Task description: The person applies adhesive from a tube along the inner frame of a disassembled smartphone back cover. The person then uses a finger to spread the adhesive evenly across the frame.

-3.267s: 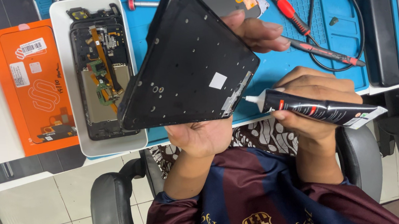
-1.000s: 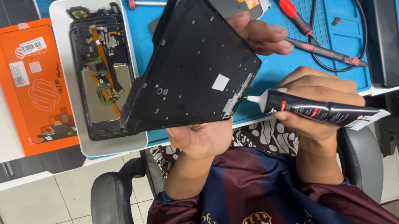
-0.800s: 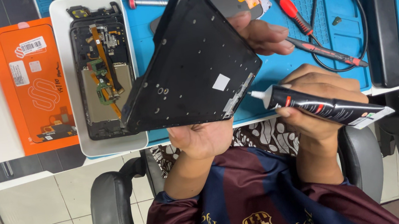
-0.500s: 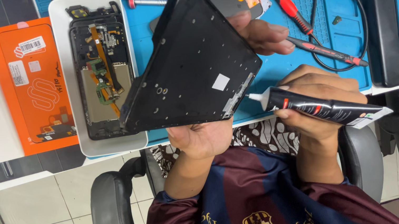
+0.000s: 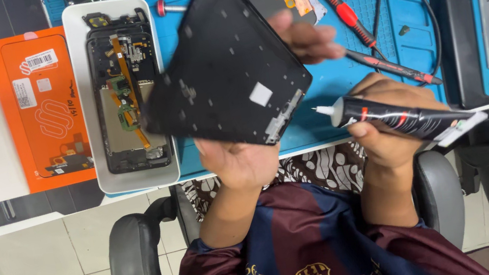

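A seated person's left hand [image 5: 248,160] grips a black phone panel [image 5: 223,65], tilted above the blue bench [image 5: 339,76], fingers wrapped round its far edge. The right hand [image 5: 390,127] is closed around a black glue tube [image 5: 402,120], nozzle just beside the panel's near-right corner. An opened phone [image 5: 123,91] lies in a white tray [image 5: 87,116] at left.

Black display panel [image 5: 224,69] dotted with small pale specks, one white square near its lower edge. Black glue tube [image 5: 402,119] with red marks and a white nozzle. Blue mat [image 5: 414,12] with moulded grid. White tray [image 5: 89,103] around dark opened phone [image 5: 124,98] with orange ribbon cable. Orange box [image 5: 46,123] with white labels. Red-handled screwdriver [image 5: 345,10]. Maroon-and-navy striped shirt [image 5: 314,244] with yellow crest.
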